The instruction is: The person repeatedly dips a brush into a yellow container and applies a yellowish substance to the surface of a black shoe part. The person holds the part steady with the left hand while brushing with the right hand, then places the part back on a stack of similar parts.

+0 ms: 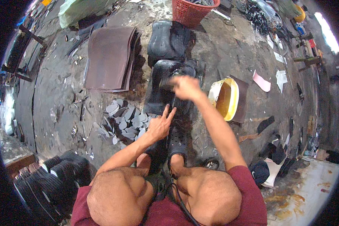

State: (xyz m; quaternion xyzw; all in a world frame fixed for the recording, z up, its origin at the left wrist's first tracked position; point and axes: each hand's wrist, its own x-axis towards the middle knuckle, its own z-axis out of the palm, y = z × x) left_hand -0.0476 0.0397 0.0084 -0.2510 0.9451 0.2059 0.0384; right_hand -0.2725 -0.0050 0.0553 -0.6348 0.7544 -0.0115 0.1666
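Observation:
My right hand (pixel 187 87) is curled, smeared by motion, over a worn black block (pixel 162 68) in front of my feet. A dark, blurred thing shows at its fingers; its kind cannot be made out. My left hand (pixel 160 126) has two fingers stretched apart, their tips at the near edge of the black surface (pixel 157 102), and holds nothing I can see. Left of that hand lies a heap of grey oval cut pieces (pixel 129 124). To the right stands a yellow-rimmed tub (pixel 226 98) with amber-brown contents.
Brown sheets (pixel 109 56) lie stacked at left. Beyond the block sit another dark lump (pixel 168 39) and a red basket (pixel 192 14). Ridged black pieces (pixel 51 184) are piled at lower left. A pink scrap (pixel 261 81) and dark scraps (pixel 273 154) lie at right.

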